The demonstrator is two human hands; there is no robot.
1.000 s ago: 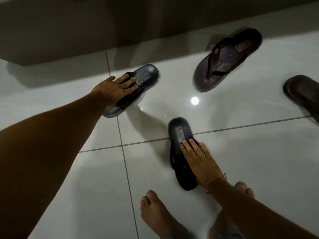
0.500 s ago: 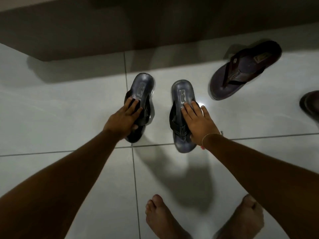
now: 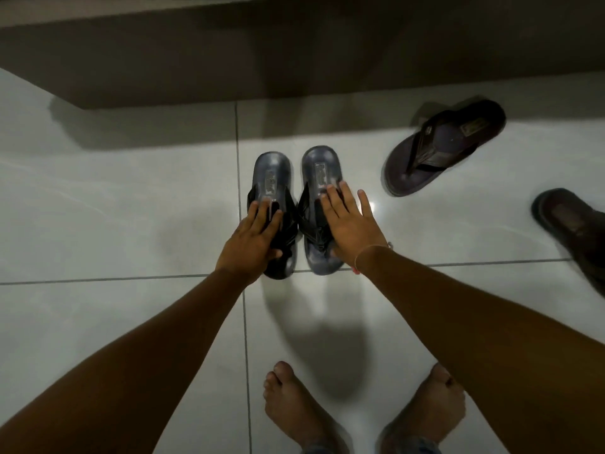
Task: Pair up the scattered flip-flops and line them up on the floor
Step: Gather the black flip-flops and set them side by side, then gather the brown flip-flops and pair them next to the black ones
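Two black flip-flops stand side by side on the white tile floor, heels pointing away from me, their sides nearly touching. My left hand (image 3: pixel 248 244) grips the left black flip-flop (image 3: pixel 271 172) over its strap, thumb wrapped round the inner side. My right hand (image 3: pixel 350 227) lies flat on the right black flip-flop (image 3: pixel 322 165) with fingers spread, the little finger hanging off its outer edge. A brown flip-flop (image 3: pixel 442 149) lies askew to the right. A second brown flip-flop (image 3: pixel 569 221) is cut off by the right edge.
A dark low wall or step (image 3: pixel 196 60) runs across the back, just beyond the black pair. My bare feet (image 3: pixel 294 411) stand on the tiles at the bottom. Open floor stretches to the left of the pair.
Both hands slid the black flip-flops from scattered spots together; the gap between them has closed and they now stand parallel. My right hand's fingers have spread wider.
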